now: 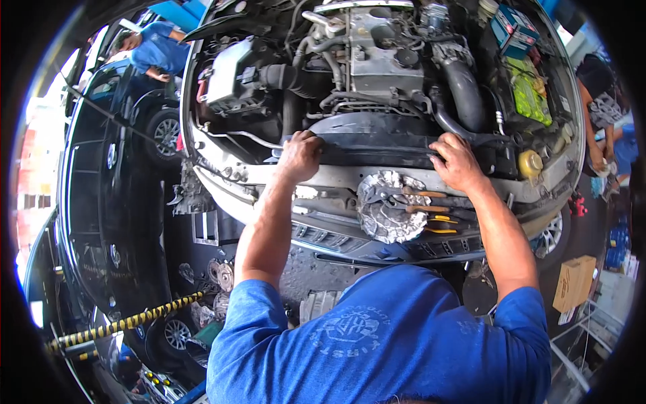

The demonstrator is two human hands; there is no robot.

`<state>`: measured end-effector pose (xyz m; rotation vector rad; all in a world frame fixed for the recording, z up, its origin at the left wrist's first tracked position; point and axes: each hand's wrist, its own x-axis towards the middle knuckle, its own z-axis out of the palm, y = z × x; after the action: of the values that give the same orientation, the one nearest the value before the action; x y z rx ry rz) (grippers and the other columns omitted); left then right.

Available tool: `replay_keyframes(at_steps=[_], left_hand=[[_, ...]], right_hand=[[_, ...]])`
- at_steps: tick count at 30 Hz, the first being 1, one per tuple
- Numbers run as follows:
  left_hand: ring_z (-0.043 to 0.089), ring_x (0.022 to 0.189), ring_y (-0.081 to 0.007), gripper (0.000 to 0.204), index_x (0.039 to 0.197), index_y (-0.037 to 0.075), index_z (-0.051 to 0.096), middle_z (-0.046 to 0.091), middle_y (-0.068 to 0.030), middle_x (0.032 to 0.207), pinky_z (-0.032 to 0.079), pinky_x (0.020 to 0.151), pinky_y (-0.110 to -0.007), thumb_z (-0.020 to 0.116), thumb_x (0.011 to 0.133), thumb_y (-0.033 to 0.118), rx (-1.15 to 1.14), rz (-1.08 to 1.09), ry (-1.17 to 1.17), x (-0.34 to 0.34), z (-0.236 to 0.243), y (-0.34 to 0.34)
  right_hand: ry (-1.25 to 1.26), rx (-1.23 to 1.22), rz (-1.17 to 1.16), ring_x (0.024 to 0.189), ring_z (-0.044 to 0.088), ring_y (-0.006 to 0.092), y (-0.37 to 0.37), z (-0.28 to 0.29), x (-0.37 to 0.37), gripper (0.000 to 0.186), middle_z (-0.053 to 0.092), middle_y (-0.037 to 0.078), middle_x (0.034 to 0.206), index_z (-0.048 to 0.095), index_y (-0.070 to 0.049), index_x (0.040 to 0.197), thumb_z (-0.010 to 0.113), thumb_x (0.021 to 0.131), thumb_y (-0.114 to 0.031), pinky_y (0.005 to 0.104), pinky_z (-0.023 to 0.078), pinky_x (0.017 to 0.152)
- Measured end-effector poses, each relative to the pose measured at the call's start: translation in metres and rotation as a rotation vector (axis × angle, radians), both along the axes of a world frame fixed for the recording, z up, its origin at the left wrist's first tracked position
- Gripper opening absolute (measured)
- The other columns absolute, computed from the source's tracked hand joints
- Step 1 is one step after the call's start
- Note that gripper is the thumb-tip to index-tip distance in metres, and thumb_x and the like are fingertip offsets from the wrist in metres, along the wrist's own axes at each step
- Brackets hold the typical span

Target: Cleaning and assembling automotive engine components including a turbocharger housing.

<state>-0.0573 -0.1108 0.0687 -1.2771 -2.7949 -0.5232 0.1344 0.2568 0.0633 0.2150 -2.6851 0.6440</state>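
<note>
A long black radiator panel (377, 156) lies crosswise at the front of the engine bay, below a curved black fan shroud (370, 124). My left hand (301, 157) is closed over its left end, fingers curled on the top edge. At the right end, my right hand (459, 163) grips the edge with bent fingers, thumb toward the middle. Between my forearms, on the front of the car, rests a round, crumpled silvery piece (392, 231). Pliers with orange-brown handles (418, 209) lie across it, and a yellow-handled tool (442, 231) lies beside it.
Behind the panel stands the engine (387, 74), with a battery-side box (229, 74) at left. A teal carton (513, 34) and yellow-green packet (528, 94) sit at right. A dark car (114, 195) and a person (158, 47) are at left; another person's hand (597, 158) shows at right.
</note>
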Motion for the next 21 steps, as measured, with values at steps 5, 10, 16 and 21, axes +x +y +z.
replay_keyframes(at_steps=[5,10,16,21], left_hand=[[0.060,0.107,-0.0361,0.023,0.102,0.008,0.074,0.067,-0.0131,0.106,0.050,0.089,-0.048,0.062,0.083,0.008,-0.018,-0.048,-0.048,-0.006,-0.001,0.002],[0.060,0.101,-0.0392,0.020,0.098,0.004,0.072,0.066,-0.0166,0.099,0.050,0.089,-0.048,0.063,0.080,0.003,0.087,-0.108,-0.030,-0.003,-0.010,0.001],[0.060,0.100,-0.0376,0.018,0.090,0.004,0.072,0.067,-0.0168,0.098,0.049,0.091,-0.046,0.059,0.078,0.005,-0.168,0.005,0.056,0.010,0.007,0.016],[0.058,0.106,-0.0368,0.033,0.111,0.004,0.069,0.064,-0.0170,0.111,0.048,0.094,-0.045,0.058,0.080,0.007,0.133,-0.061,0.126,0.057,0.002,0.068]], right_hand=[[-0.106,-0.019,0.026,0.104,0.060,0.0305,0.005,0.000,-0.006,0.023,0.062,0.009,0.104,0.070,-0.006,0.101,0.077,0.083,-0.018,0.0452,0.047,0.093],[-0.026,0.070,-0.035,0.104,0.060,0.0300,-0.002,-0.008,-0.005,0.024,0.062,0.008,0.106,0.071,-0.009,0.101,0.078,0.083,-0.023,0.0455,0.048,0.091],[0.026,0.030,0.021,0.101,0.061,0.0321,-0.003,0.002,-0.008,0.025,0.063,0.009,0.103,0.071,-0.007,0.102,0.078,0.081,-0.019,0.0446,0.049,0.090],[-0.033,0.002,0.033,0.102,0.060,0.0342,0.022,0.012,0.009,0.028,0.063,0.013,0.104,0.070,-0.003,0.108,0.074,0.081,-0.009,0.0446,0.050,0.094]])
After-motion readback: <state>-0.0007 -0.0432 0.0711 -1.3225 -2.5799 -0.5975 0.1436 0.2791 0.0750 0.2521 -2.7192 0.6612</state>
